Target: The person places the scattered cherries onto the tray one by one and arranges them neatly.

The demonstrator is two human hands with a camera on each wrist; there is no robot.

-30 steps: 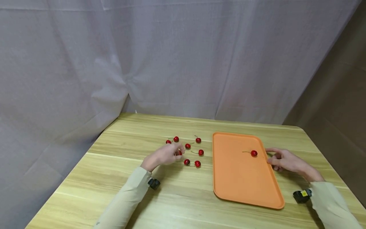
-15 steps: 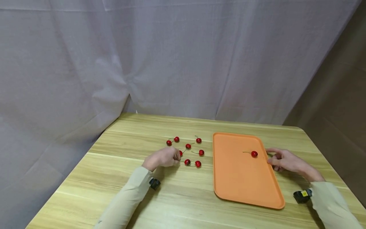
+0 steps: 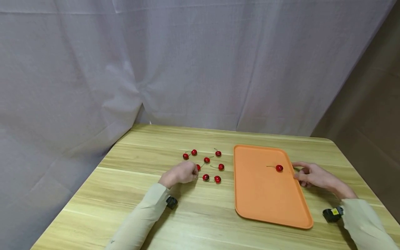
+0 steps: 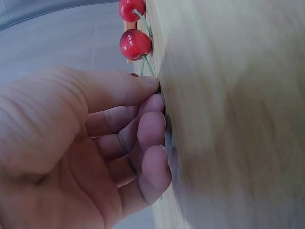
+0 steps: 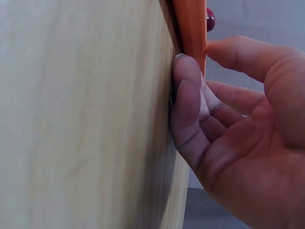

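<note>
Wooden table (image 3: pixel 203 222), light grain, backed by a grey curtain (image 3: pixel 156 69). Left hand (image 3: pixel 181 173): resting on the table at the near-left edge of a loose cluster of red cherries; fingers (image 4: pixel 151 126) curled together with tips against the table surface in the left wrist view; whether they pinch a cherry or a stem cannot be told. One cherry (image 3: pixel 198 167) lies right at the fingertips, partly hidden by the hand. Further cherries with stems, lying apart from one another on the table: two at the far left (image 3: pixel 185 156) and (image 3: pixel 194 152), one far right (image 3: pixel 218 153), one central (image 3: pixel 207 160), one to its right (image 3: pixel 221 167), two nearest the person (image 3: pixel 206 177) and (image 3: pixel 217 179). Orange tray (image 3: pixel 265 205), rectangular with rounded corners, to the right of the cluster, well apart from the left hand. A single cherry on the tray (image 3: pixel 279 168), toward the far right side, stem pointing left. Right hand (image 3: pixel 312 174): at the tray's right edge, fingers (image 5: pixel 188 95) loosely bent and close together, tips against the rim and table; thumb extended beyond the edge near the tray's cherry, holding nothing.
</note>
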